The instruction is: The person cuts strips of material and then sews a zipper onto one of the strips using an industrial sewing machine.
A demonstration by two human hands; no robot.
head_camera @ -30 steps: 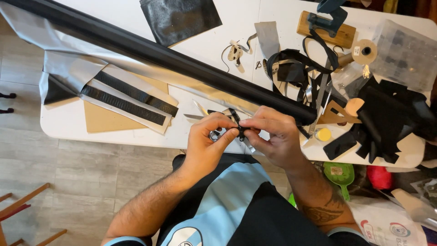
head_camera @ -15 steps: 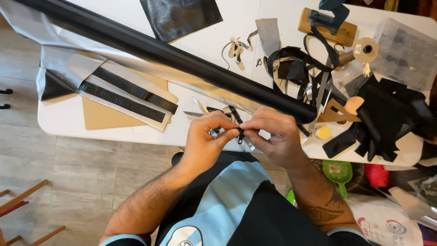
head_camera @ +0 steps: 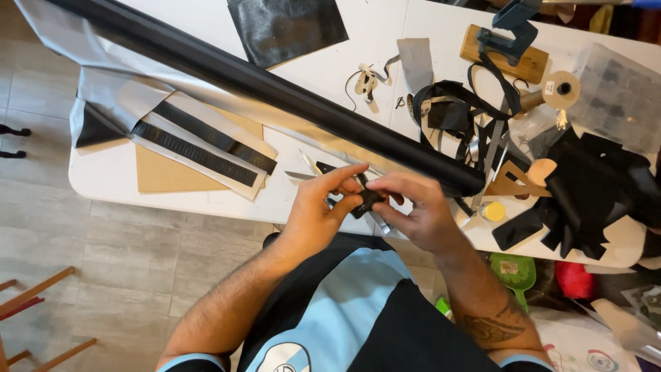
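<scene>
Nearest the camera, over the near edge of the white table (head_camera: pixel 206 200), the left hand (head_camera: pixel 313 217) and the right hand (head_camera: pixel 420 210) meet around a small black piece (head_camera: pixel 367 200), likely a scrap of leather or strap; the left hand pinches it between thumb and bent fingers, its forefinger stretched out above; the right hand closes on its other end with thumb and fingertips, the remaining fingers curled; the piece is held just above the table's near edge, not resting on it.

Just beyond the hands, metal tools (head_camera: pixel 310 169), perhaps scissors or blades, lie on the table, partly hidden by the fingers.

As a judgement, the work on the piece looks mid-way: it is already cut small and is being fitted or folded by hand, yet nothing shows it joined or finished; what it becomes cannot be told.

Towards the left edge, two black textured strips (head_camera: pixel 200 141) lie on pale backing over a sheet of brown card (head_camera: pixel 165 176); a long black roll (head_camera: pixel 275 89) crosses the table diagonally from the far left corner to the middle; to the right sit tangled black straps (head_camera: pixel 454 103) and black offcuts (head_camera: pixel 592 186); at the far edge lie a dark square sheet (head_camera: pixel 286 27) and a wooden block with a blue clamp (head_camera: pixel 506 41).
</scene>
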